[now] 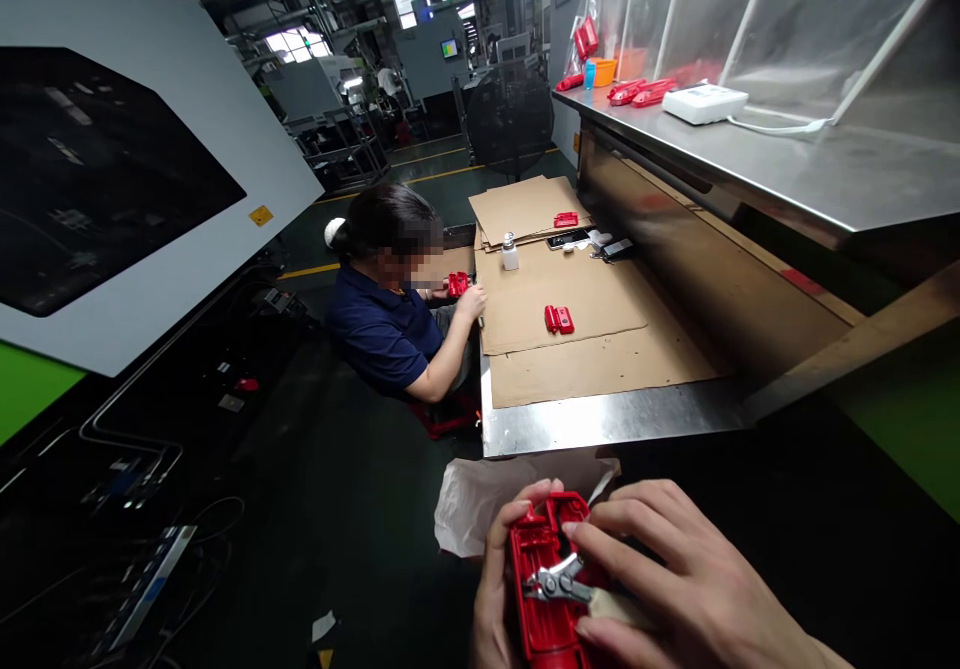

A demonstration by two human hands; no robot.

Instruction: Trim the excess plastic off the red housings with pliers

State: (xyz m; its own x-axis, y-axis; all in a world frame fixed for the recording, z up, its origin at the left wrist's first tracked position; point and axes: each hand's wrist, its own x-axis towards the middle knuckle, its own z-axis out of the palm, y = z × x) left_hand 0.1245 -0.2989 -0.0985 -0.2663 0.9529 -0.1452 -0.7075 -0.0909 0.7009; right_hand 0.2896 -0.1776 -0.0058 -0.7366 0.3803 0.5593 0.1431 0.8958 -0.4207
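Low in the head view, my left hand [496, 589] cups a red moulded plastic part [541, 589] from the left, thumb and fingers wrapped round its edge. My right hand [675, 579] is closed on small metal nippers [556, 582], whose jaws rest on the part's inner face. A crumpled pale bag [480, 504] lies just beyond my hands.
A steel table [600, 419] covered with cardboard sheets holds a red part [559, 319], another red part [565, 219], a small bottle [510, 251] and a phone [568, 239]. A seated co-worker [390, 299] handles a red part [458, 284] at its left edge. A large machine panel [150, 169] stands left.
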